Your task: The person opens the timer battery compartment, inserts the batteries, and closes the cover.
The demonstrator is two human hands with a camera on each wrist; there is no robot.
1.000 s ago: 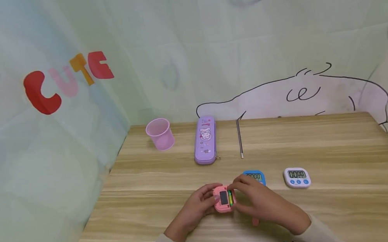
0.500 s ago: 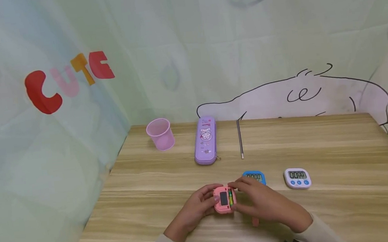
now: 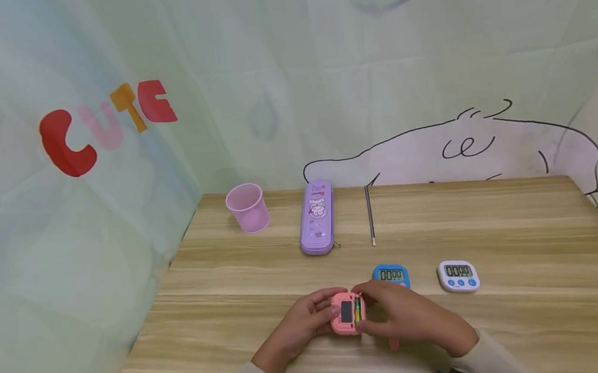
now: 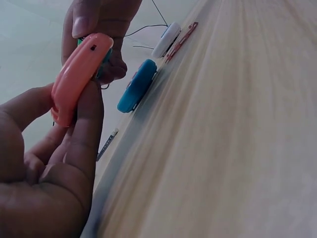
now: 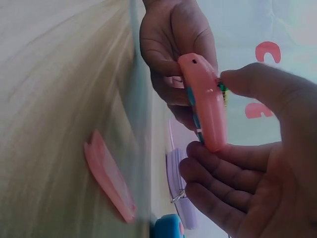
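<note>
Between both hands [image 3: 355,319], pink timer [image 3: 346,313].

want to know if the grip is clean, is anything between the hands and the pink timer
Nothing visible does. The left hand and right hand both hold the pink timer directly; its loose pink cover lies apart on the table.
</note>
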